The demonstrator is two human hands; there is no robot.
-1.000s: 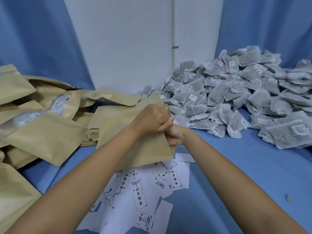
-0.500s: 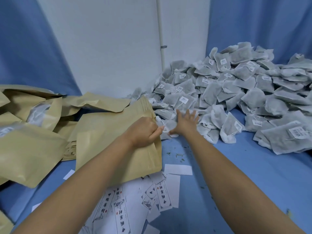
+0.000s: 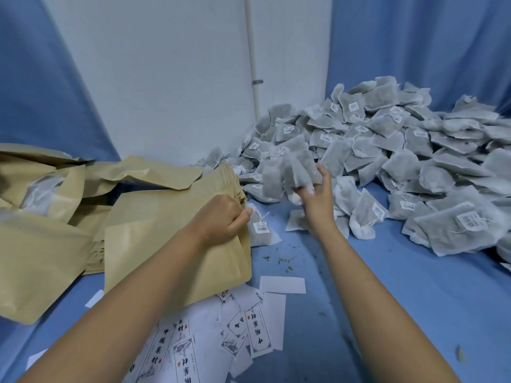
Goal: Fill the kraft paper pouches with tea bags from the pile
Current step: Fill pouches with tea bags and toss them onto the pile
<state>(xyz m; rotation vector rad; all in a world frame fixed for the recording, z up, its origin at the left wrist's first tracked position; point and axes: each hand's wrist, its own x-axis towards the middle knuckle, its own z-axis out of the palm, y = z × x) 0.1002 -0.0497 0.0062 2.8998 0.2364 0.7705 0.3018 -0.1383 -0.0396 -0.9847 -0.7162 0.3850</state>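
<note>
**A fistful of tea bags held just beside the pouch**

The right hand (image 3: pixel 315 196) was raised at the near edge of the pile (image 3: pixel 401 150), its fingers (image 3: pixel 307 189) curled up around a bunch of tea bags (image 3: pixel 287 168). The grey sachets fanned out above and to the left of the hand, clear of the blue cloth (image 3: pixel 401 305). How many it had hold of I could not tell.

The left hand (image 3: pixel 221 219) lay lower and to the left, close to the other hand but not touching it. Its fingers were bent and pinching the right-hand edge of a kraft paper pouch (image 3: pixel 171 252) near the upper corner. That pouch lay flat on a stack of empty pouches (image 3: pixel 235 179), its bottom overlapping the printed labels (image 3: pixel 257 335) strewn near the person. The bunch hung just above and right of the pinched corner, apart from the pouch.

One single tea bag (image 3: pixel 261 230) with a barcode tag lay on the cloth, just beside the left hand's knuckles. Tea crumbs (image 3: pixel 280 261) were scattered near it. Further left, bulging filled pouches (image 3: pixel 38 252) lay heaped, one showing tea bags through its window.
</note>
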